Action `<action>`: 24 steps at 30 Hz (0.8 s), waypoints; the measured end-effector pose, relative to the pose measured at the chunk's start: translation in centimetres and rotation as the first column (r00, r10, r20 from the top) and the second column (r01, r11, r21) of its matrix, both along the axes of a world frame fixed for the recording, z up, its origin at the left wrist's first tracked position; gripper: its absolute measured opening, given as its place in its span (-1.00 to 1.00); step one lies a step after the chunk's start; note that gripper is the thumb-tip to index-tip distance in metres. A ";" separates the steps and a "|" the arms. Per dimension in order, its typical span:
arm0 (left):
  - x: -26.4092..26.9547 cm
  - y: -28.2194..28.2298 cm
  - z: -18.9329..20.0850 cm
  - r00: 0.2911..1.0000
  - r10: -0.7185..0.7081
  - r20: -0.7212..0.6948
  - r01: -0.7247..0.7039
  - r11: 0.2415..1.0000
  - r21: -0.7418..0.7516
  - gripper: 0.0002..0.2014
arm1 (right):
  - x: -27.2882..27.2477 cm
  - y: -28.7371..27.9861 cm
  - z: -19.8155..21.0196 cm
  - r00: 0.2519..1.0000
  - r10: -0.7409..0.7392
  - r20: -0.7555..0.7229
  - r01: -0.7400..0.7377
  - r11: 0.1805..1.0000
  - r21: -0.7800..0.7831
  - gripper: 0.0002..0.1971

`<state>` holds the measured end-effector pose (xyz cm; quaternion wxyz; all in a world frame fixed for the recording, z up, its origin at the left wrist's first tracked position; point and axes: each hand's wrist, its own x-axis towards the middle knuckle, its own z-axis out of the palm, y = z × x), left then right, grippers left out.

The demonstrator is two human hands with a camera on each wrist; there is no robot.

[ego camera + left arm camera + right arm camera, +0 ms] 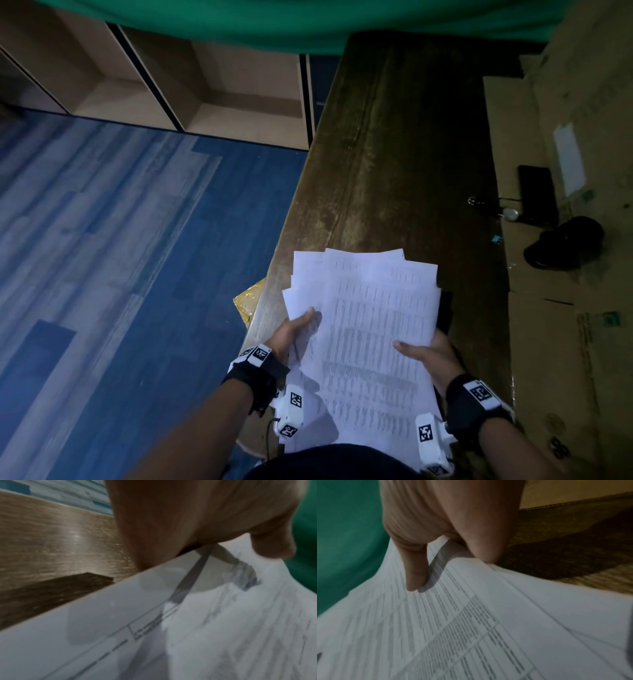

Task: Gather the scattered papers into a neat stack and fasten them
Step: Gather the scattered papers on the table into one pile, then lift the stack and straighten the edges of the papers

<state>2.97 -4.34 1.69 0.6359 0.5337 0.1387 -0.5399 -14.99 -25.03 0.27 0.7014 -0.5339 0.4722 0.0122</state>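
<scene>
Papers (370, 325): uneven; our left hand (297, 329) and right hand (426, 353) grip side edges. Risk: loose sheets slide off table (394, 154).

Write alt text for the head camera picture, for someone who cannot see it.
Two hands hold an uneven sheaf of printed papers above the near end of a dark wooden table: the left hand grips its left edge, the right hand its right edge. The sheets are fanned out, not yet squared. Blue floor lies left; flattened cardboard with a black phone lies right.

Office-like storeroom: empty shelving (219, 89), cardboard boxes (548, 308), carpet tiles (120, 240)
</scene>
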 end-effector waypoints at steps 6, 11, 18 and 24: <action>0.3 -0.1 -0.1 0.968 -0.110 0.225 0.092 0.992 0.088 -0.64 | 0.5 -1.4 1.3 0.995 0.101 0.026 -0.102 0.993 0.064 -0.08; 1.6 0.0 1.1 0.960 -0.135 0.244 0.131 0.991 0.035 -0.58 | 0.9 -3.3 3.7 0.978 0.092 0.186 -0.131 0.970 0.206 -0.22; 2.4 -1.3 4.0 0.929 -0.183 0.320 0.207 0.978 -0.041 -0.57 | 3.6 -3.7 7.4 0.955 0.209 0.209 -0.229 0.971 0.073 -0.02; 4.5 -4.5 9.7 0.780 0.078 0.621 -0.006 0.993 -0.116 -0.51 | 7.1 -3.3 15.0 0.934 0.047 0.354 0.081 0.937 -0.339 -0.51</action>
